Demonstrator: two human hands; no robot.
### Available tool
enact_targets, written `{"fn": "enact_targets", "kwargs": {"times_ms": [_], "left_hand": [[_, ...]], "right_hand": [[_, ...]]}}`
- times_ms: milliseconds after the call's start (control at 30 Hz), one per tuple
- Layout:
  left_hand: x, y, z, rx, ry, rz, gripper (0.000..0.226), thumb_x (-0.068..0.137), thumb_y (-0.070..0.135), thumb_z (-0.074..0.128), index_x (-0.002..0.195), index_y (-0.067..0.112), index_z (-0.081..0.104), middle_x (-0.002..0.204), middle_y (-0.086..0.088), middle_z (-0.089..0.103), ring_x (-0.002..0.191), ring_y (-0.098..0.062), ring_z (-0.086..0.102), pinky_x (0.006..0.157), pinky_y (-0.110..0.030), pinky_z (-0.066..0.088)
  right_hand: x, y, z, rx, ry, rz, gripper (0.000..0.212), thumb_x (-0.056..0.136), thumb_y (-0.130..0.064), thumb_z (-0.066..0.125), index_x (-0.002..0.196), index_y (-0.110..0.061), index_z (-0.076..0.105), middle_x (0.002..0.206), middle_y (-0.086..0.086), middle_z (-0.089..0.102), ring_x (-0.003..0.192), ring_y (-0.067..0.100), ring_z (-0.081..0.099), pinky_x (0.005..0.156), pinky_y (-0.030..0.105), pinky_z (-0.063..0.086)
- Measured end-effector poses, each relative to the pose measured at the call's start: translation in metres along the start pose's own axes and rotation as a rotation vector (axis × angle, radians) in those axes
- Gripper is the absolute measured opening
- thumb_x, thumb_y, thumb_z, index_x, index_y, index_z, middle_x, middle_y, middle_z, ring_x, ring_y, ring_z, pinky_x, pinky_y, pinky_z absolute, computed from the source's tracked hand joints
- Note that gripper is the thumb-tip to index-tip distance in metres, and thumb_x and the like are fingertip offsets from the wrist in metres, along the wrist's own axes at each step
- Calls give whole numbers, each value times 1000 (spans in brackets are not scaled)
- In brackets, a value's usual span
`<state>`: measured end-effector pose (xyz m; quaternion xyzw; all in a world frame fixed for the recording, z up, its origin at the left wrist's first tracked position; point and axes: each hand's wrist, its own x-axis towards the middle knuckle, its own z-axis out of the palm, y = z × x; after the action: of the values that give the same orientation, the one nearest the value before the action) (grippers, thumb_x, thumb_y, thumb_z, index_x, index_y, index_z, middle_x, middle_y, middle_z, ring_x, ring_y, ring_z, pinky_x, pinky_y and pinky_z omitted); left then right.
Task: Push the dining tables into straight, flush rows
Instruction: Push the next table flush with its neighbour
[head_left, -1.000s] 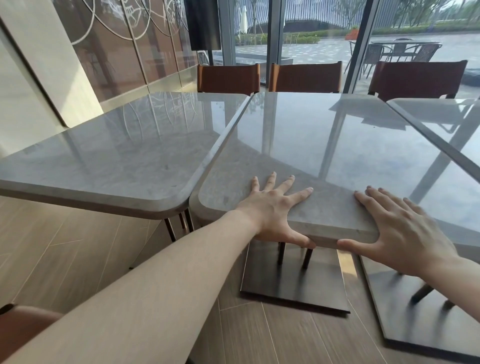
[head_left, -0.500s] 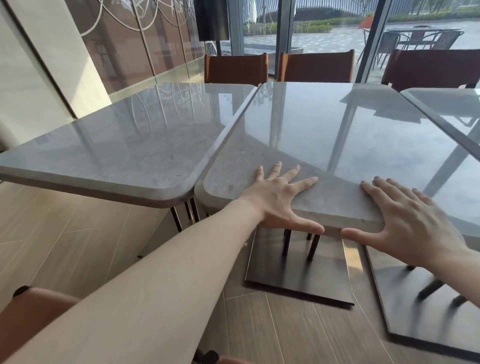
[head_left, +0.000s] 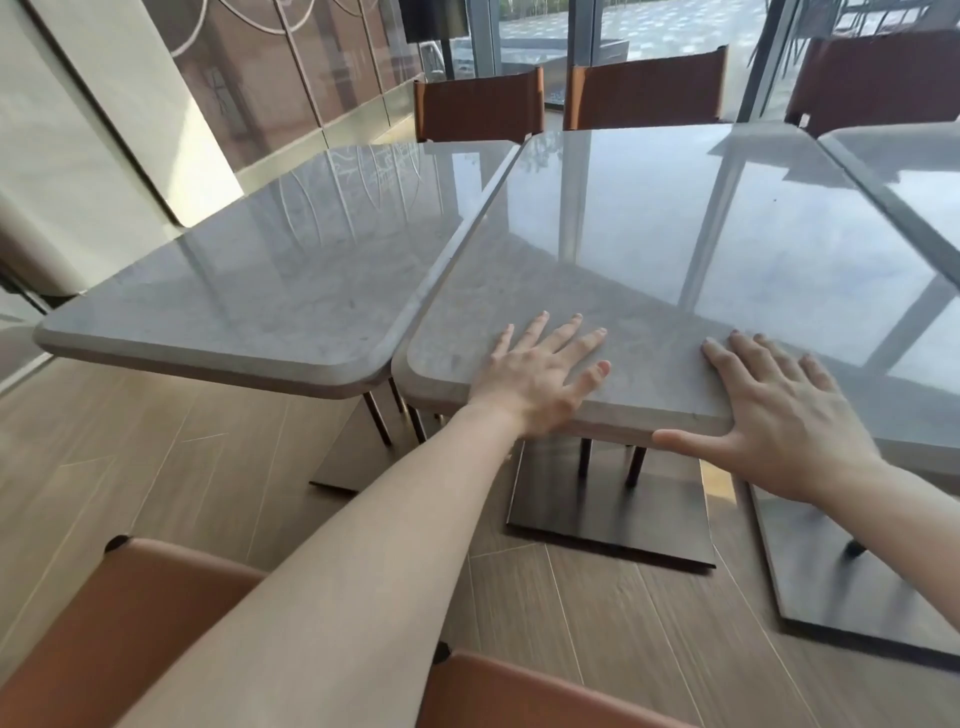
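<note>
Since a second ago: my view sits higher over the near edge; both palms stayed planted on the middle table (head_left: 649, 249).
Left hand (head_left: 540, 379): fingers spread flat, thumb now on top.
Right hand (head_left: 789, 415): fingers flat, thumb along the near edge.
Meaning: I judge the seam beyond my left fingertips, against the left table (head_left: 249, 280), nearly flush.
Axis: the middle table's length runs away from my fingertips toward the chairs (head_left: 644, 93).

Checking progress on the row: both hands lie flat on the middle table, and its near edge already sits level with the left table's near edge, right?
Not quite. The head view shows both the left hand and right hand flat on the middle table, but its near edge sits closer to the camera than the left table, so they are not level.
</note>
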<state>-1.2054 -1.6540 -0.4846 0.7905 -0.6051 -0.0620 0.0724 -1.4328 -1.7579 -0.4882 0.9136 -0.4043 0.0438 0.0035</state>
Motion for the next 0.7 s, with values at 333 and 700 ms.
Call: {"fn": "enact_targets", "kwargs": {"times_ms": [333, 700], "left_hand": [[-2, 2, 8, 25, 116, -46, 64, 96, 64, 9, 155, 44, 24, 166, 17, 17, 156, -13, 10, 126, -48, 6], [-3, 1, 5, 92, 164, -28, 71, 88, 65, 13, 153, 41, 31, 164, 12, 28, 153, -17, 21, 123, -50, 18]], "right_hand": [[6, 1, -7, 94, -117, 31, 139, 47, -109, 11, 159, -29, 0, 169, 0, -4, 155, 19, -10, 125, 50, -1], [6, 1, -13, 124, -162, 37, 135, 51, -107, 19, 160, -30, -4, 169, -1, -8, 155, 18, -14, 125, 48, -4]]}}
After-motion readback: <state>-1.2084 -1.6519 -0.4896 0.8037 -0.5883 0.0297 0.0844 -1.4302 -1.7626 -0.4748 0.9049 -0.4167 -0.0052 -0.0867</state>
